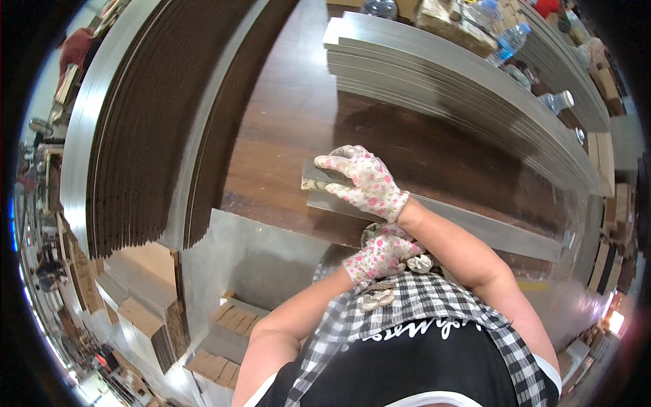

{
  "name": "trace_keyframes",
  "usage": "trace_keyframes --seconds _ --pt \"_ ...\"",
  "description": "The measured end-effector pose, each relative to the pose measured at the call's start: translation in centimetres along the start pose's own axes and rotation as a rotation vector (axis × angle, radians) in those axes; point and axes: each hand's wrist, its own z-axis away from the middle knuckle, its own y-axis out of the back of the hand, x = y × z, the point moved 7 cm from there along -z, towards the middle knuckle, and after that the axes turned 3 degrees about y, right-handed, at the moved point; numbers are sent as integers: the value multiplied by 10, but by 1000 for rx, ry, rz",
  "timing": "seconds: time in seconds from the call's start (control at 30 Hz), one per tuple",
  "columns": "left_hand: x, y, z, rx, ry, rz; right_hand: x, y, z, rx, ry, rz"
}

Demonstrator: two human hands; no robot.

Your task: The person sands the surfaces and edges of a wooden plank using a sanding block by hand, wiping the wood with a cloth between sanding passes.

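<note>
My right hand point(366, 182), in a white glove with pink flowers, is closed around a dark grey block with a pale, mottled edge point(313, 178). The block rests at the left end of a long, narrow grey strip point(475, 229), which lies across the brown wooden tabletop point(271, 146). Close to my apron is my left hand point(381, 259), in a matching glove, below my right wrist. Its fingers are curled and partly hidden, so what they hold, if anything, cannot be made out. A crumpled whitish piece point(420, 263) sits beside it.
A tall stack of grey-edged brown boards point(142, 129) stands at the left. Along the far side lies another stack of long grey strips point(434, 81), with a plastic bottle point(510, 42) and a wrapped block point(453, 26) beyond it. Cut board piles point(152, 312) stand at lower left.
</note>
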Motion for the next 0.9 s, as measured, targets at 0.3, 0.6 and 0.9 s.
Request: trace_keyframes --seconds 0.3,0.6,0.9 --pt "26 11 -13 23 -149 -408 64 161 196 -25 -454 294" --pt "-16 -6 -11 -97 -44 -419 14 93 130 52 -254 301" --pt "62 4 -49 190 71 -572 38 203 252 254 -548 627"
